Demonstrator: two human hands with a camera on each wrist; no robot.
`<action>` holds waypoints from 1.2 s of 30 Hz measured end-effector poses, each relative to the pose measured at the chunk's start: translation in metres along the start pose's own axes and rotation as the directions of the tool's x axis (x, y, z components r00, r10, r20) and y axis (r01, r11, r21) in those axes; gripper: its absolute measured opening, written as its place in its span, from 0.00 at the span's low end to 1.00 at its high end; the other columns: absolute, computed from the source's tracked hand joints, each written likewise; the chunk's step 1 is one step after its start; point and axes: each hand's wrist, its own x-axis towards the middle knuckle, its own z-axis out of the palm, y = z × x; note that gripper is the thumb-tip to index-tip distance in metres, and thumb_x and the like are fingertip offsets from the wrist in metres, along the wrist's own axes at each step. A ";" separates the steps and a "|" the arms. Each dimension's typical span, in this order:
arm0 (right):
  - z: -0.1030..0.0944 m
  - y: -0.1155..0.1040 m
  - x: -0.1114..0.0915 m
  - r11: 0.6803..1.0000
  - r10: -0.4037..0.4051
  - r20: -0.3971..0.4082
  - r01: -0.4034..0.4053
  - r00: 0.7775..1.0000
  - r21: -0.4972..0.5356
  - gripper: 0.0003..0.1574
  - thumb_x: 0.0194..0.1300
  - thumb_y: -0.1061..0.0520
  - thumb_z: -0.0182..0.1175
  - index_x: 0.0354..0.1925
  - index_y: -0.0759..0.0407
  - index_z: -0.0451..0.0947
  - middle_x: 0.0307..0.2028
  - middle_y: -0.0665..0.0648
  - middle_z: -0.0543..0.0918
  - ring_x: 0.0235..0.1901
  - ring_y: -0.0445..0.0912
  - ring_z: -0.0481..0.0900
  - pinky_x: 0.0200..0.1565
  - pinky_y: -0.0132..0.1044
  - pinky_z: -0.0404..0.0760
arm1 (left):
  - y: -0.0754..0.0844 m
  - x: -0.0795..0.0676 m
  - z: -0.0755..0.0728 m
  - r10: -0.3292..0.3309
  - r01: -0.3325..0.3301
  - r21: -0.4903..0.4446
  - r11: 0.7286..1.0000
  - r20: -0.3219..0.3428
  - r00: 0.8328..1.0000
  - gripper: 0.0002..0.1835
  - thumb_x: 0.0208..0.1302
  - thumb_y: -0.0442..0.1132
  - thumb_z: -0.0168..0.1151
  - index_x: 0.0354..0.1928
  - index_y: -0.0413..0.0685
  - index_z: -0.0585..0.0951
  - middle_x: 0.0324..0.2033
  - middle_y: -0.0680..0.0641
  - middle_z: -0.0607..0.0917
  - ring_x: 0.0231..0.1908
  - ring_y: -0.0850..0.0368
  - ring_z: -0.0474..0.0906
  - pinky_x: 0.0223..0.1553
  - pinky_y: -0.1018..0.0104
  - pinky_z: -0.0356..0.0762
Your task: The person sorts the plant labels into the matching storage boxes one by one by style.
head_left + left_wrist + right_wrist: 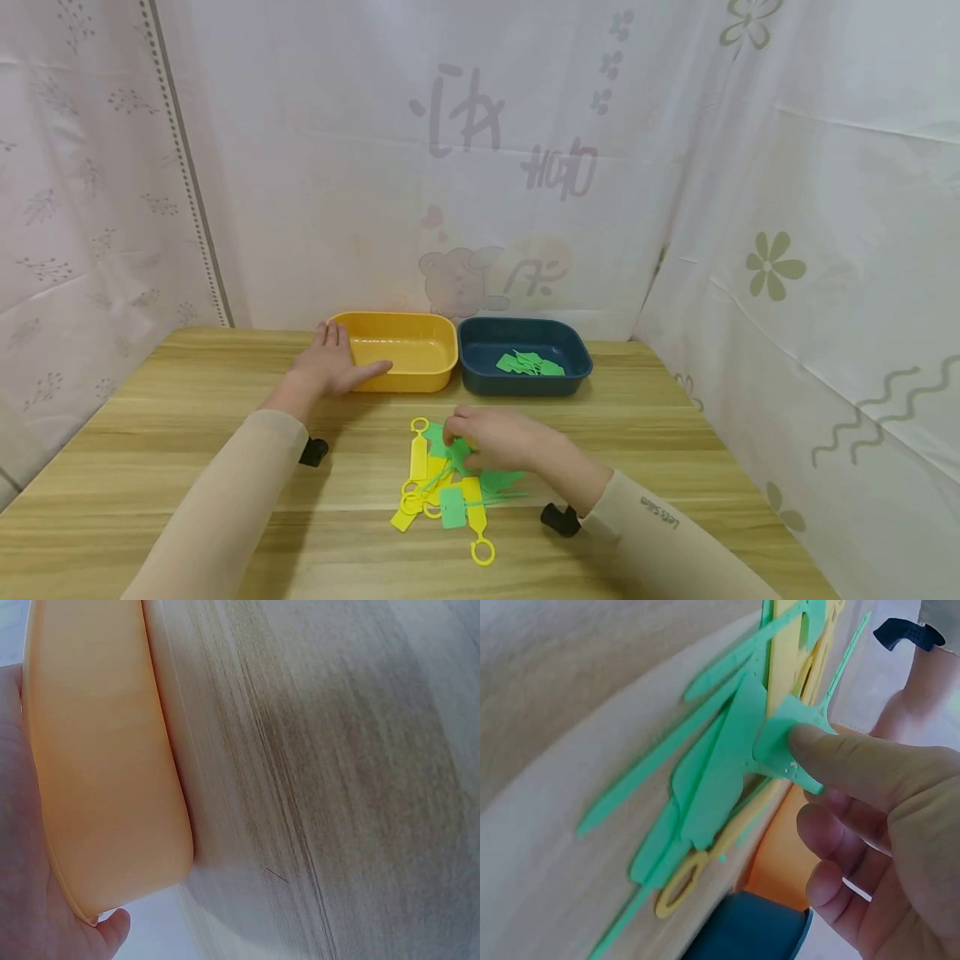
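My left hand (326,367) rests against the left end of the yellow bin (405,382), fingers stretched along its side and thumb extended over the front rim. In the left wrist view that hand (30,847) lies along the bin's rim. Over the pile, my right hand (502,437) pinches a green plastic tag (780,739) with a thin tail between thumb and forefinger. Beneath it lie more green tags (727,772) and several yellow tags (418,458) with ring ends, overlapping. Part of the pile is hidden by the right hand.
A dark blue bin (525,386) stands close to the yellow bin's right side, with several green tags (528,364) inside. Both bins are at the back of the wooden table (360,550). A patterned white curtain (337,167) hangs behind and at both sides.
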 end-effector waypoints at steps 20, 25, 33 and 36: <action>-0.052 0.028 -0.018 0.988 0.058 -0.207 -0.027 0.977 0.150 0.05 0.78 0.56 0.66 0.49 0.47 0.86 0.44 0.44 0.88 0.36 0.37 0.80 0.43 0.32 0.84 | 0.001 -0.001 0.000 0.007 -0.007 0.007 1.000 -0.002 1.000 0.75 0.68 0.90 0.33 0.84 0.22 0.39 0.85 0.22 0.38 0.86 0.23 0.31 0.86 0.34 0.44; -0.065 0.040 -0.017 0.981 0.143 -0.297 -0.096 0.944 0.168 0.05 0.79 0.55 0.67 0.50 0.48 0.86 0.45 0.46 0.90 0.37 0.39 0.82 0.44 0.36 0.86 | 0.000 0.000 0.001 0.009 -0.009 0.002 1.000 -0.002 1.000 0.75 0.68 0.89 0.34 0.84 0.22 0.39 0.85 0.22 0.38 0.86 0.23 0.31 0.86 0.34 0.45; -0.074 0.068 -0.013 0.948 0.305 -0.346 -0.250 0.887 0.197 0.08 0.79 0.53 0.66 0.52 0.51 0.86 0.48 0.52 0.91 0.46 0.48 0.88 0.52 0.49 0.88 | 0.000 0.003 0.001 0.007 -0.007 -0.001 1.000 0.007 1.000 0.76 0.67 0.91 0.33 0.84 0.22 0.38 0.85 0.22 0.37 0.86 0.24 0.30 0.86 0.34 0.43; -0.072 0.081 -0.012 0.933 0.355 -0.349 -0.304 0.867 0.193 0.09 0.79 0.53 0.65 0.53 0.52 0.85 0.47 0.53 0.91 0.46 0.50 0.88 0.52 0.50 0.88 | 0.000 0.002 0.002 0.007 -0.007 -0.002 1.000 0.002 1.000 0.76 0.67 0.90 0.33 0.84 0.22 0.39 0.85 0.22 0.38 0.86 0.23 0.31 0.86 0.33 0.43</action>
